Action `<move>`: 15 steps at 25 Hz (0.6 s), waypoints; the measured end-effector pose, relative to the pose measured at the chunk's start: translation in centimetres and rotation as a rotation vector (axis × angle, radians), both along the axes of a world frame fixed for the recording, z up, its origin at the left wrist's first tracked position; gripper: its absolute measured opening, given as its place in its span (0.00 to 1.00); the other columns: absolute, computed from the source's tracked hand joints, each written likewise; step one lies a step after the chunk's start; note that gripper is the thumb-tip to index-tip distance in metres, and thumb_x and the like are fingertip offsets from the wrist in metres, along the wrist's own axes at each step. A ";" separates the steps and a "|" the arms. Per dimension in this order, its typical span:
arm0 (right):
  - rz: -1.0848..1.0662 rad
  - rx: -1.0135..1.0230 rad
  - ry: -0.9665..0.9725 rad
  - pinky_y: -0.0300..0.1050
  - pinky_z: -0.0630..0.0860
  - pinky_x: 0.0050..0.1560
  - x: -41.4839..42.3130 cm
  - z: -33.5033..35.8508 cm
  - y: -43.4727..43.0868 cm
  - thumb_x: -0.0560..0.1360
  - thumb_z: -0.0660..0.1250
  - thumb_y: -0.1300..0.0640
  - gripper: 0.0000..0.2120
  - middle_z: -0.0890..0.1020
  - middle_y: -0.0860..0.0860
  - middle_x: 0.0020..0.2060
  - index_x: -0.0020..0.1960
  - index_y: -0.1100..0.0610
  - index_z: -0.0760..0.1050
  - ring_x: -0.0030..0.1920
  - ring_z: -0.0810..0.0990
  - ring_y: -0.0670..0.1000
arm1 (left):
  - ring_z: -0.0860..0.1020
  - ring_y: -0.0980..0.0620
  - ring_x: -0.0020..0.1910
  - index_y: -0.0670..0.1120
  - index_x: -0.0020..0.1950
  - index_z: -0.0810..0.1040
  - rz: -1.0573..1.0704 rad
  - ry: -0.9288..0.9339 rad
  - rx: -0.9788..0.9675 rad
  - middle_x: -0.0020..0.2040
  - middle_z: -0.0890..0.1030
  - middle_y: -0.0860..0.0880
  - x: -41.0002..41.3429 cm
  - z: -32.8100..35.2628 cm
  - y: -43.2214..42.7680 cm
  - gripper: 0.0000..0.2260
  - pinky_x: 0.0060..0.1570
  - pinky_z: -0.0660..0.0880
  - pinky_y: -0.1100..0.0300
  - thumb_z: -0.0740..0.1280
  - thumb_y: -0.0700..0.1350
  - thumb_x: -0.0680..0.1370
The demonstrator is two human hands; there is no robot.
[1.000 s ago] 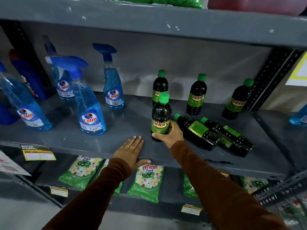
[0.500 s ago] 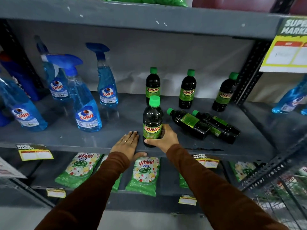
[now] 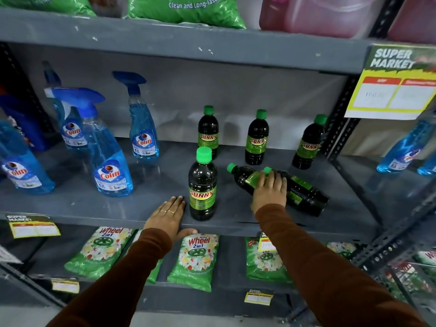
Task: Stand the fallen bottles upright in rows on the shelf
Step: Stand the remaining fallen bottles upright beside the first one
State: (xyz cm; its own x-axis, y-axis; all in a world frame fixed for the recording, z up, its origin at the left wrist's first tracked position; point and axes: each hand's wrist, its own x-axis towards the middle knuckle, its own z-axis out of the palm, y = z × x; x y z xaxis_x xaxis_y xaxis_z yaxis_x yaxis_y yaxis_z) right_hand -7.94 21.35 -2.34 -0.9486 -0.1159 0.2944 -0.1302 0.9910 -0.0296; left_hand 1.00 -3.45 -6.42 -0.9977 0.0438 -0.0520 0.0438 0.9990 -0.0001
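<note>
The right hand [image 3: 269, 192] lies loosely curled over the nearer fallen dark green-capped plastic bottle [image 3: 245, 177], which may roll into its fallen neighbour [image 3: 304, 192]; the left hand [image 3: 168, 214] rests flat and empty on the grey metal shelf [image 3: 118, 208].

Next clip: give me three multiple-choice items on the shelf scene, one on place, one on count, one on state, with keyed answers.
1. Where is the left hand?
A. flat on the shelf edge
B. on a spray bottle
C. on the upper shelf

2. How many Sunny bottles stand upright?
A. two
B. four
C. six

3. The right hand rests on a bottle that is
A. upright
B. lying down
C. uncapped

Answers: 1 A, palm lies beside the front bottle; 2 B, one in front, three behind; 3 B, the fallen bottle lies on its side.
</note>
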 end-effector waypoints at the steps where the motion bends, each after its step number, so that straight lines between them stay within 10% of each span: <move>1: -0.036 -0.006 -0.001 0.60 0.55 0.71 0.0 -0.2 0.0 0.73 0.62 0.57 0.32 0.64 0.65 0.69 0.71 0.65 0.53 0.70 0.62 0.64 | 0.48 0.49 0.76 0.43 0.74 0.45 0.002 -0.001 0.007 0.77 0.49 0.45 0.0 0.0 0.0 0.58 0.74 0.45 0.55 0.30 0.77 0.53; 5: 0.053 -0.196 0.073 0.59 0.60 0.69 -0.4 -0.7 0.4 0.72 0.65 0.55 0.31 0.69 0.64 0.67 0.70 0.64 0.59 0.67 0.66 0.63 | 0.48 0.50 0.76 0.43 0.74 0.47 0.016 0.006 0.037 0.77 0.49 0.46 0.1 0.2 0.1 0.64 0.75 0.45 0.55 0.24 0.78 0.47; 10: 0.107 -0.994 0.023 0.49 0.56 0.72 1.4 -1.7 1.1 0.73 0.65 0.49 0.36 0.65 0.64 0.69 0.72 0.64 0.53 0.70 0.62 0.61 | 0.48 0.50 0.76 0.43 0.74 0.47 0.006 -0.005 0.032 0.77 0.49 0.45 0.0 0.4 0.3 0.63 0.75 0.45 0.56 0.24 0.78 0.48; 15: -0.158 -0.990 0.104 0.53 0.63 0.69 1.2 -1.3 1.0 0.59 0.75 0.39 0.51 0.66 0.61 0.64 0.71 0.61 0.55 0.65 0.65 0.60 | 0.48 0.49 0.76 0.43 0.74 0.47 0.000 -0.011 0.033 0.77 0.49 0.45 0.1 0.5 0.2 0.63 0.75 0.46 0.55 0.25 0.78 0.49</move>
